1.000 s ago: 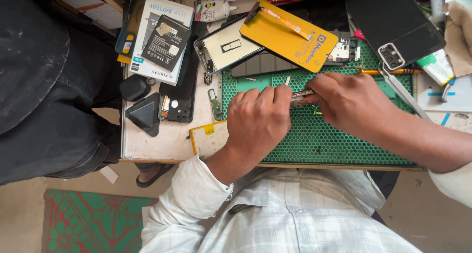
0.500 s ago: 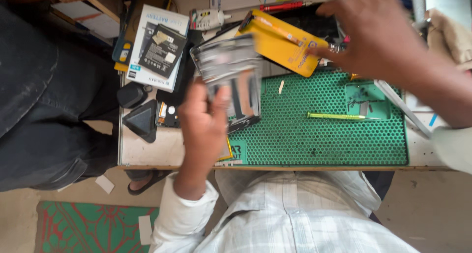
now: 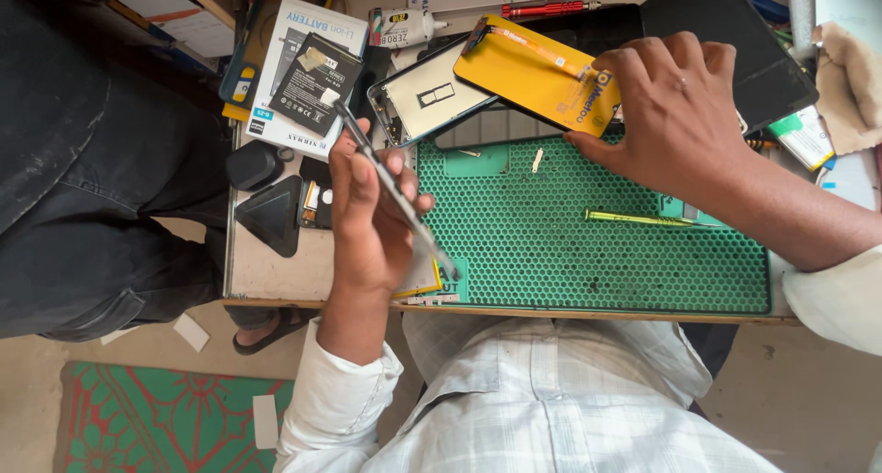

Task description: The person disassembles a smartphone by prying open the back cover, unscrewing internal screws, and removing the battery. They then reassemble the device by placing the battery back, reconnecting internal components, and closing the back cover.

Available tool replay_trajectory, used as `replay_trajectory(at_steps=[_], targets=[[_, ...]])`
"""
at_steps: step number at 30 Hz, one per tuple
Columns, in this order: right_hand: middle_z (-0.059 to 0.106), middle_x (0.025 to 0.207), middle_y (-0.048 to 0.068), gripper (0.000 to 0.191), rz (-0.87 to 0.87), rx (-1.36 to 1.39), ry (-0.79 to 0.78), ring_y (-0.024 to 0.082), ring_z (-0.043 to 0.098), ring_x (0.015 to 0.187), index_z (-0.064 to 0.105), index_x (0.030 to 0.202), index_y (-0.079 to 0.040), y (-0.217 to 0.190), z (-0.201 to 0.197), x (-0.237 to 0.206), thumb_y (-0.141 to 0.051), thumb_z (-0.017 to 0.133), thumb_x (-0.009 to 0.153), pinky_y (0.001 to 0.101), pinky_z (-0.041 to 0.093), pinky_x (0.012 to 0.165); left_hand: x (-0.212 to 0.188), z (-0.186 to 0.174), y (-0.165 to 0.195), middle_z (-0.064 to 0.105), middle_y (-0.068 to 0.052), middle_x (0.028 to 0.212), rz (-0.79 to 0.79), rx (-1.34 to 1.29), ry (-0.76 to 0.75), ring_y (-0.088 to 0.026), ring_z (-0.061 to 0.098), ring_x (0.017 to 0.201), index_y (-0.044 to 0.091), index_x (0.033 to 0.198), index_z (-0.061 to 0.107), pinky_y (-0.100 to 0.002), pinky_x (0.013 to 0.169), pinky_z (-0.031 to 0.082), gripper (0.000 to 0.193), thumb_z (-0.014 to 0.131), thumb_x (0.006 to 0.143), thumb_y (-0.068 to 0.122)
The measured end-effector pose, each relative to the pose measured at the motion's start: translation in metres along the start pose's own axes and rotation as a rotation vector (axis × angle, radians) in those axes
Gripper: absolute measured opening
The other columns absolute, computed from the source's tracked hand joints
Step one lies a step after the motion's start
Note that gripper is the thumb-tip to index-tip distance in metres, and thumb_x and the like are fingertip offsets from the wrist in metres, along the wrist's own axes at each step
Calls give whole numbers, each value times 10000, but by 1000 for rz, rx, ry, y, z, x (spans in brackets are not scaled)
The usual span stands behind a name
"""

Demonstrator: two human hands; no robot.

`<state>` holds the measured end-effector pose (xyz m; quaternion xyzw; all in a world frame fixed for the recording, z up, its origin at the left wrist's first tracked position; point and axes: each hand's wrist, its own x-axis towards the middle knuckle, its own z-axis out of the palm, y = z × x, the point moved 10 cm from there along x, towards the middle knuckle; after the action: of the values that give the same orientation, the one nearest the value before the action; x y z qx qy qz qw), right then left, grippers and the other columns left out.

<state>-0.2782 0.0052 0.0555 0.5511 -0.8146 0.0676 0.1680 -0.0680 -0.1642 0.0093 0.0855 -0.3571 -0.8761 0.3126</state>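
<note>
My left hand point(image 3: 367, 220) is shut on a thin flat phone part point(image 3: 395, 193), seen edge-on and slanting from the battery box down to the green honeycomb mat point(image 3: 588, 262). My right hand point(image 3: 680, 115) lies at the mat's far edge. Its fingers rest on the right end of a yellow phone panel point(image 3: 524, 73) and its thumb is against a dark slab point(image 3: 501, 129) beneath. Whether it grips them is unclear. A yellow-green slim tool point(image 3: 643, 219) lies loose on the mat below that hand.
A silver phone frame point(image 3: 427, 96), a white battery box point(image 3: 299, 69), a glue tube point(image 3: 404, 28), a red tool point(image 3: 542, 9) and a black panel point(image 3: 735, 32) crowd the table's back. Black cases point(image 3: 266, 211) lie left. A person in dark clothes point(image 3: 83, 161) stands at the left.
My left hand lifted the phone part and turned it from flat to edge-on. My right hand left the tool on the mat, reached far right, then came down onto the yellow panel.
</note>
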Motion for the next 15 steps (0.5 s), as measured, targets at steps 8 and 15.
replay_trajectory(at_steps=[8, 15], targets=[[536, 1189, 175, 677, -10, 264, 220, 318, 523, 1181, 516, 1366, 4, 22, -42, -2, -303, 891, 894, 443, 398, 959, -2, 20, 4, 528, -40, 1138, 93, 59, -68, -152, 550, 1028, 94, 1472, 404, -331, 955, 500, 647, 777, 1018, 364], [611, 1207, 150, 616, 398, 488, 115, 200, 596, 995, 507, 1452, -41, 85, -48, -44, -377, 766, 1005, 351, 510, 901, -5, 38, 16, 631, -174, 1351, 225, 388, -93, -211, 608, 1293, 20, 1579, 434, -324, 1209, 464, 859, 784, 957, 498]])
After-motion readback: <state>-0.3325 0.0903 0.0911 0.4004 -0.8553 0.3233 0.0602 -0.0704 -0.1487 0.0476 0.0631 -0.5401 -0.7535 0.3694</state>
